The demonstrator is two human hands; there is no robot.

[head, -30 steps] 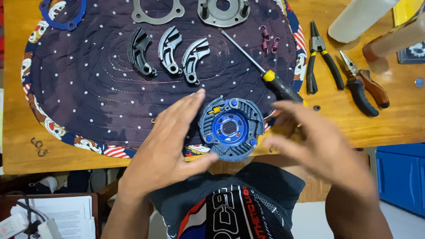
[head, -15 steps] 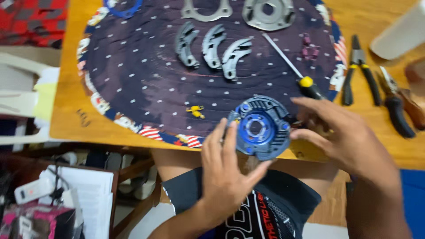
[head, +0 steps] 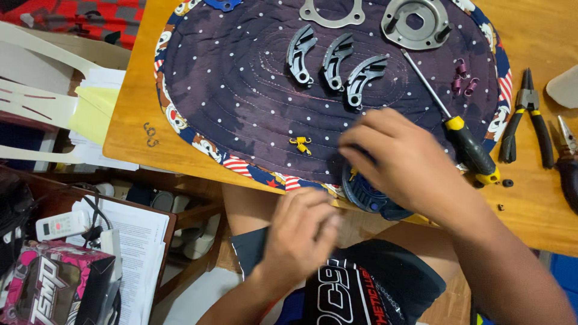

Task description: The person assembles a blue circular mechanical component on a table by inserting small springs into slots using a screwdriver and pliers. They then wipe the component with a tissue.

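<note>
Head view: the right hand (head: pixel 400 159) lies palm-down over the round blue ribbed metal disc (head: pixel 367 195) at the near edge of the dark dotted quilted oval mat (head: pixel 241 108), fingers curled on it. The left hand (head: pixel 301 232) hangs blurred below the wooden table (head: pixel 542 204) edge, fingers loosely together, holding nothing. A small yellow spring (head: pixel 300 144) lies apart on the mat; a yellow-and-black-handled screwdriver (head: pixel 463 141) is just beside the right hand.
</note>
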